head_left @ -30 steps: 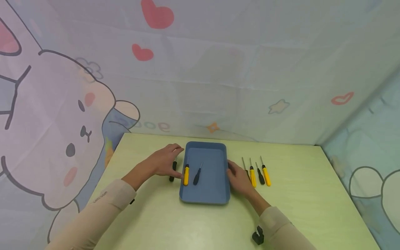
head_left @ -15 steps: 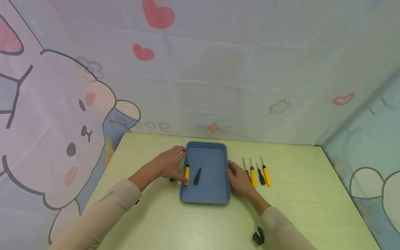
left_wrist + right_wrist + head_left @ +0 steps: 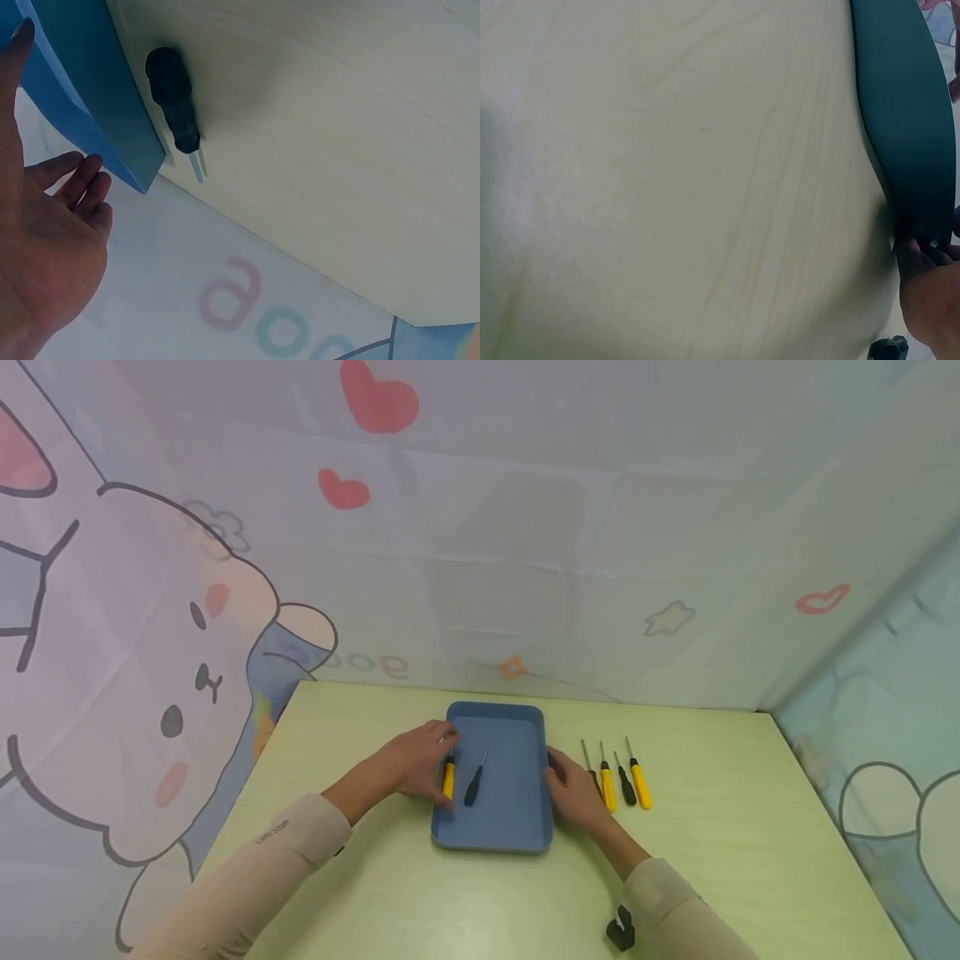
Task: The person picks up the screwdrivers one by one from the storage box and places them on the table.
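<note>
A blue tray (image 3: 506, 827) lies on the table with a yellow-handled screwdriver (image 3: 448, 782) along its left side and a small black-handled screwdriver (image 3: 472, 785) beside it. My left hand (image 3: 416, 766) hovers at the tray's left rim, thumb and fingers spread around the yellow-handled screwdriver, not closed on it. A black-handled screwdriver (image 3: 172, 97) lies on the table just outside the tray's left wall; the left hand hides it in the head view. My right hand (image 3: 576, 789) holds the tray's right side, its fingers at the wall (image 3: 907, 127).
Right of the tray several screwdrivers lie in a row, among them a yellow-handled one (image 3: 639, 785) and a black-handled one (image 3: 624, 787). A small black clip-like piece (image 3: 621, 930) shows by the right sleeve. A printed cloth (image 3: 480, 568) hangs behind the table's back edge.
My left hand has moved right, from over the black-handled screwdriver on the table to the tray's left rim and the yellow-handled screwdriver. The right hand and tray have stayed in place.
</note>
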Demonstrator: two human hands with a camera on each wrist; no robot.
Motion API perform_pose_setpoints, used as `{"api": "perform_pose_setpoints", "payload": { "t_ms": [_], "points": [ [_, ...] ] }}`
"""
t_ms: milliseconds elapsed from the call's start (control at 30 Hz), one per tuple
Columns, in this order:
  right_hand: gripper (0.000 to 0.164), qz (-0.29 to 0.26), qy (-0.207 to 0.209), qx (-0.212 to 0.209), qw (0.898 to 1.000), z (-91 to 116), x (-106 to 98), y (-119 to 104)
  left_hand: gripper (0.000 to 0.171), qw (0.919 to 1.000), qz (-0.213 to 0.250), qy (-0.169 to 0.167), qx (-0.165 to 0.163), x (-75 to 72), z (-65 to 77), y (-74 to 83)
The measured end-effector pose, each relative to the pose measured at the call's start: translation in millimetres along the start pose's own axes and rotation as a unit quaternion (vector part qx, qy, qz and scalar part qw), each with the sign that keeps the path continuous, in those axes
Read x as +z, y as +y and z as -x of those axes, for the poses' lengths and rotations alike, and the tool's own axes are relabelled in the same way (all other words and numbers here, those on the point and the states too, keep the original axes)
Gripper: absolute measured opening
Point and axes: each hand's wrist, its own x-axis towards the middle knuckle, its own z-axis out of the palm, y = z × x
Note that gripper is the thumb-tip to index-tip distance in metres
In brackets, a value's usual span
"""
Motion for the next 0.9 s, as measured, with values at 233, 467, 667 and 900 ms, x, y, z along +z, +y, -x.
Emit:
{"api": "perform_pose_setpoints", "payload": {
  "t_ms": [233, 467, 667, 900],
  "points": [
    [0.048, 0.0, 0.001, -0.004, 1.0, 0.3, 0.0, -0.3, 0.119, 0.999, -0.044, -0.003, 0.012, 3.1, -3.3, 6.8],
    [0.047, 0.0, 0.003, -0.011, 1.0, -0.2, -0.4, 1.0, 0.121, 0.9964, -0.084, -0.005, 0.01, 4.3, -5.4, 9.6],
    [0.047, 0.001, 0.003, -0.007, 1.0, -0.3, -0.6, 0.9, 0.121, 0.9946, -0.103, -0.012, 0.002, 4.3, -4.8, 14.0],
    [0.048, -0.001, 0.004, -0.004, 1.0, -0.1, 0.0, 1.4, 0.112, 0.9923, -0.124, -0.004, 0.001, 8.5, -7.6, 16.4]
  ]
}}
